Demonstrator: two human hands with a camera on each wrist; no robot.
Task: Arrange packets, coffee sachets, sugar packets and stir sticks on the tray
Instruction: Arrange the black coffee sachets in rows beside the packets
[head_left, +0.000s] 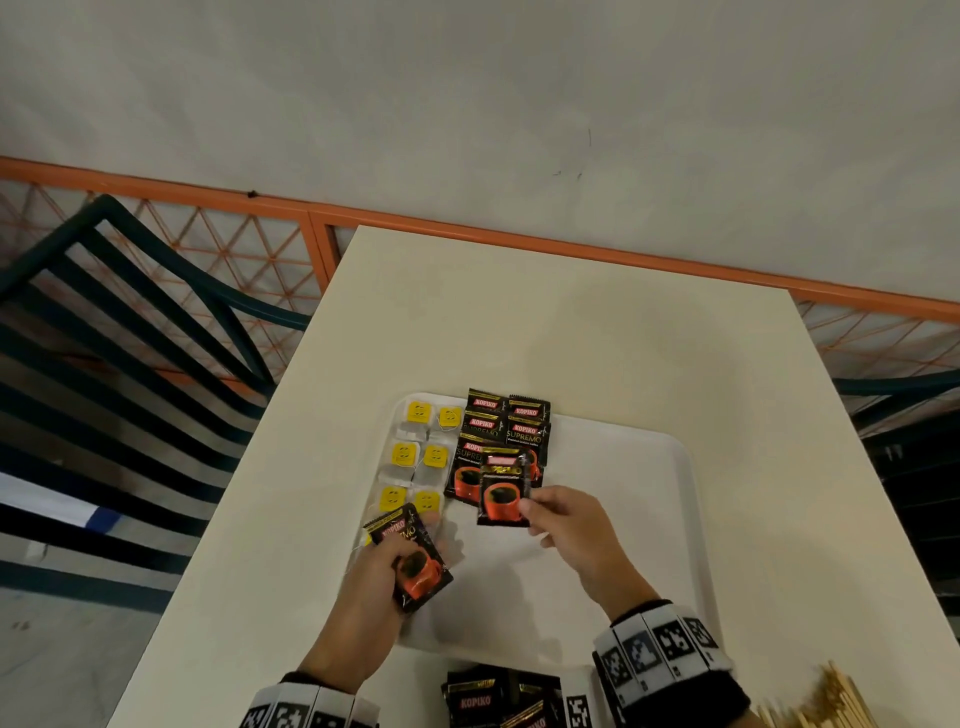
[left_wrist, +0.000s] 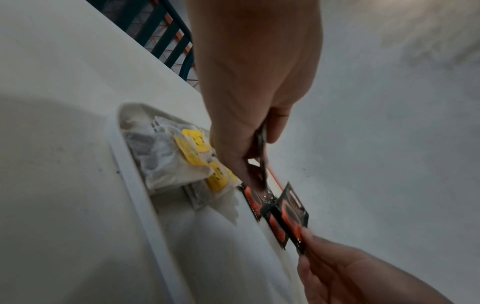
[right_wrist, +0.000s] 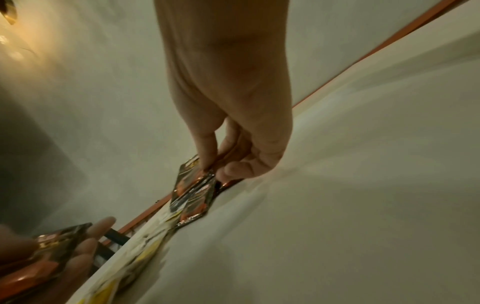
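Observation:
A white tray (head_left: 644, 467) lies on the cream table (head_left: 571, 322). Yellow-tagged tea bags (head_left: 418, 457) fill its left side in two columns. Black Kopiko coffee sachets (head_left: 506, 423) lie overlapped beside them. My right hand (head_left: 563, 517) pinches one coffee sachet (head_left: 503, 488) by its lower right corner, just above the near end of that row. In the right wrist view this sachet (right_wrist: 193, 193) hangs from the fingertips. My left hand (head_left: 379, 577) grips another coffee sachet (head_left: 415, 558) over the tray's near left corner, seen edge-on in the left wrist view (left_wrist: 262, 156).
More Kopiko sachets (head_left: 498, 699) are piled on the table at the near edge. A bundle of wooden stir sticks (head_left: 826, 701) lies at the near right. Dark slatted chairs (head_left: 119, 322) stand left and right of the table, with an orange lattice rail (head_left: 467, 223) behind.

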